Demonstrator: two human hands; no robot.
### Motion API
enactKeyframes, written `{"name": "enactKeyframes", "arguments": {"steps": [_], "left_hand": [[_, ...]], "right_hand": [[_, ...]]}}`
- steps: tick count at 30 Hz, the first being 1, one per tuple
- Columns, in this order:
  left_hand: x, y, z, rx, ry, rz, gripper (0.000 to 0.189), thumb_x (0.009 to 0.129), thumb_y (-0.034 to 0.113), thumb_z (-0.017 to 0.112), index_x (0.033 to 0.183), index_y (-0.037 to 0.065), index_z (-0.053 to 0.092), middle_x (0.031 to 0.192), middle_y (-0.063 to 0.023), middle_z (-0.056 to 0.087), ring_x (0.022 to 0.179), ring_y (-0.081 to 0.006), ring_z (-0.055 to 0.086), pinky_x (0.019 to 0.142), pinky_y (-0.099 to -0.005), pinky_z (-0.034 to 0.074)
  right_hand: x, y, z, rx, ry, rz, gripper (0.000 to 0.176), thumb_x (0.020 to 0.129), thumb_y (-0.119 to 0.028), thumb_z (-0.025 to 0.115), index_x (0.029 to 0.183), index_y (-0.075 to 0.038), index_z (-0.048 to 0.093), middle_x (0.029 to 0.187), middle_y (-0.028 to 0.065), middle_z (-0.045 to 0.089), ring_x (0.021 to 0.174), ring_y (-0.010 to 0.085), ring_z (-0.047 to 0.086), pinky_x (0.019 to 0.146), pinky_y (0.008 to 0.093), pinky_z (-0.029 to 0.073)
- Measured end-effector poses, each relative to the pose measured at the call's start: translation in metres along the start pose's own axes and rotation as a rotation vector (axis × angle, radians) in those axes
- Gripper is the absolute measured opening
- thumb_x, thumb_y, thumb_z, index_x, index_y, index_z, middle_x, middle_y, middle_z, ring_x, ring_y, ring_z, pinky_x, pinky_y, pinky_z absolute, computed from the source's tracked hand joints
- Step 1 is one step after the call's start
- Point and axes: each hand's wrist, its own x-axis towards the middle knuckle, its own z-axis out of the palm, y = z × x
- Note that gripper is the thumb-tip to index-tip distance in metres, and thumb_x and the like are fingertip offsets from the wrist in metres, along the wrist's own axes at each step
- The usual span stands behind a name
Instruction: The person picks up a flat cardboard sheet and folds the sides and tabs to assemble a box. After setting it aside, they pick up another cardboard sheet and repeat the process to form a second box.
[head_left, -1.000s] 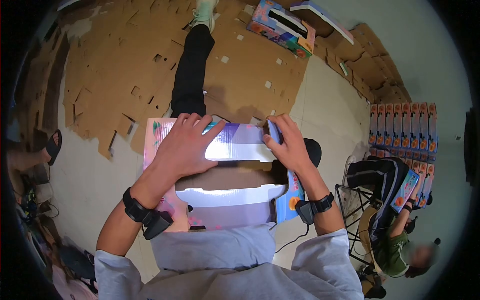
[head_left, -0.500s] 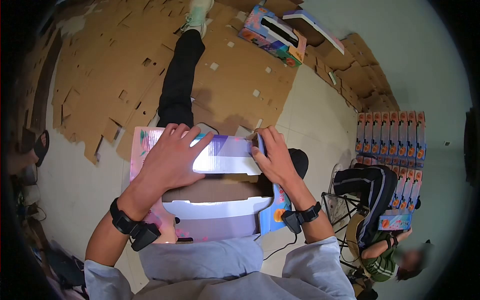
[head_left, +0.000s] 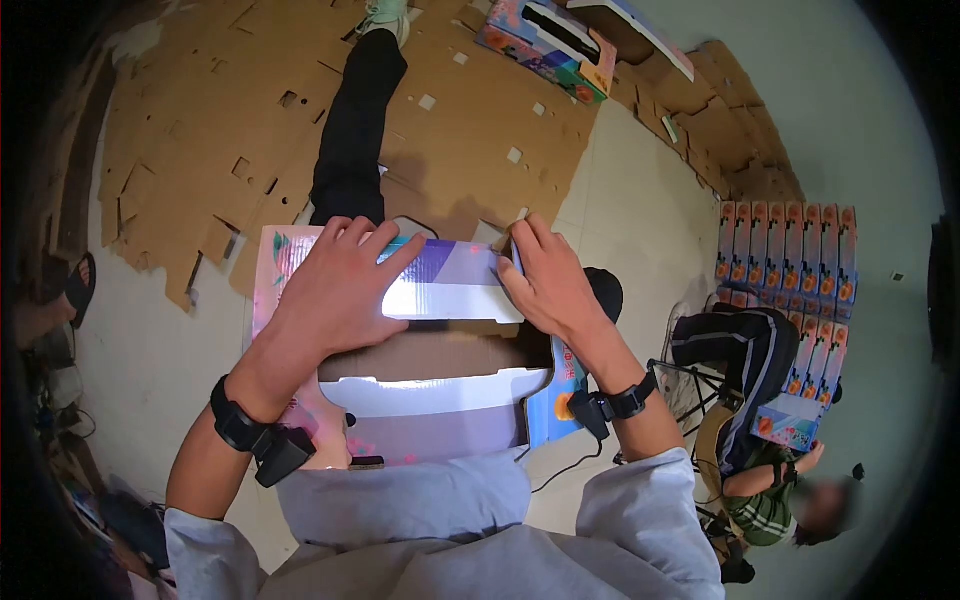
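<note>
A printed cardboard box in pink, purple and blue lies across my lap, with a wide cut-out opening in its top that shows bare brown cardboard inside. My left hand grips the far panel, its fingers spread over the far edge and the thumb at the rim of the opening. At the far right corner my right hand holds the box edge, thumb on the near side and fingers bent over the far side. The fingertips of both hands are partly hidden behind the edge.
Flattened cardboard covers the floor ahead. Another printed box stands at the far end beside cardboard pieces. On the right, stacked printed boxes line the wall; a seated person there holds a box. A cable hangs by my right wrist.
The view has tilted a little, so the floor and the box sit higher in it. Both hands keep their hold, the right one nearly unmoved at the corner. The seated person's box has turned slightly.
</note>
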Motion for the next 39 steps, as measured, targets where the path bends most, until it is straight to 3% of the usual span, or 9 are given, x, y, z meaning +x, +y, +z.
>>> {"name": "enactKeyframes", "arguments": {"steps": [7,10,16,19,22,26,30,36,39], "left_hand": [[0.0,-0.001,-0.001,-0.031,-0.011,-0.014,0.087,0.069,0.035,0.094,0.149,0.012,0.068,0.131,-0.0159,0.066,0.122,-0.0361,0.063,0.112,-0.0467,0.048],[-0.001,-0.001,0.002,-0.04,-0.009,-0.031,0.089,0.067,0.035,0.094,0.149,0.012,0.068,0.13,-0.0157,0.067,0.12,-0.0361,0.064,0.111,-0.0464,0.049],[-0.001,0.001,-0.003,-0.037,-0.047,-0.067,0.09,0.066,0.035,0.094,0.149,0.011,0.068,0.132,-0.0157,0.067,0.121,-0.037,0.063,0.111,-0.0473,0.049],[-0.001,-0.001,-0.003,-0.026,-0.007,-0.014,0.089,0.067,0.035,0.093,0.149,0.01,0.067,0.132,-0.0157,0.066,0.121,-0.0376,0.062,0.111,-0.0483,0.048],[-0.006,-0.004,0.001,-0.005,0.045,0.003,0.088,0.069,0.035,0.092,0.149,0.009,0.066,0.132,-0.0157,0.066,0.121,-0.0377,0.062,0.111,-0.0487,0.048],[0.0,-0.004,-0.002,0.009,0.002,-0.001,0.088,0.069,0.036,0.092,0.149,0.009,0.066,0.132,-0.0157,0.065,0.121,-0.038,0.062,0.112,-0.0484,0.047],[0.001,-0.005,0.002,-0.008,0.002,0.004,0.089,0.069,0.037,0.091,0.149,0.009,0.065,0.132,-0.016,0.065,0.121,-0.0391,0.062,0.112,-0.0485,0.047],[-0.001,-0.005,-0.001,0.011,-0.005,-0.05,0.091,0.068,0.035,0.092,0.151,0.011,0.064,0.134,-0.0165,0.065,0.123,-0.0389,0.062,0.111,-0.049,0.049],[-0.003,-0.007,0.0,-0.011,0.035,-0.073,0.09,0.068,0.033,0.091,0.152,0.012,0.064,0.137,-0.0163,0.065,0.124,-0.0384,0.062,0.113,-0.0499,0.049]], "right_hand": [[-0.002,0.0,0.005,-0.122,0.016,-0.057,0.038,0.11,-0.037,0.062,0.115,0.001,0.061,0.105,0.0223,0.069,0.106,0.0426,0.072,0.095,0.0517,0.059],[-0.003,-0.004,0.001,-0.137,-0.041,-0.031,0.045,0.11,-0.042,0.063,0.118,0.002,0.063,0.113,0.0242,0.073,0.113,0.0428,0.073,0.098,0.0525,0.059],[-0.017,0.008,0.025,-0.196,0.003,-0.151,0.059,0.112,-0.039,0.059,0.156,0.001,0.056,0.157,0.0272,0.061,0.147,0.0455,0.058,0.121,0.0484,0.05],[-0.019,0.021,0.029,0.163,0.13,-0.097,0.066,0.111,-0.039,0.064,0.161,0.003,0.052,0.162,0.0261,0.057,0.151,0.0428,0.053,0.125,0.0482,0.045],[-0.035,0.024,0.015,0.733,0.168,0.183,0.062,0.111,-0.035,0.062,0.163,-0.004,0.052,0.166,0.0247,0.054,0.154,0.0421,0.051,0.13,0.0469,0.039],[-0.069,0.016,0.009,0.071,0.034,-0.094,0.056,0.115,-0.031,0.058,0.167,-0.01,0.051,0.173,0.0189,0.047,0.164,0.0373,0.039,0.137,0.0505,0.025],[-0.069,0.011,0.006,0.052,-0.029,-0.066,0.055,0.115,-0.031,0.059,0.166,-0.011,0.053,0.174,0.0176,0.047,0.165,0.0367,0.038,0.137,0.0534,0.023],[-0.114,0.009,-0.017,0.591,-0.094,-0.11,0.051,0.103,-0.024,0.076,0.151,-0.009,0.067,0.166,0.0174,0.055,0.156,0.0404,0.049,0.132,0.0562,0.035],[-0.154,-0.024,-0.034,0.371,-0.136,-0.178,0.05,0.098,-0.024,0.082,0.146,-0.014,0.073,0.158,0.0179,0.06,0.146,0.0399,0.057,0.128,0.0571,0.041]]}}
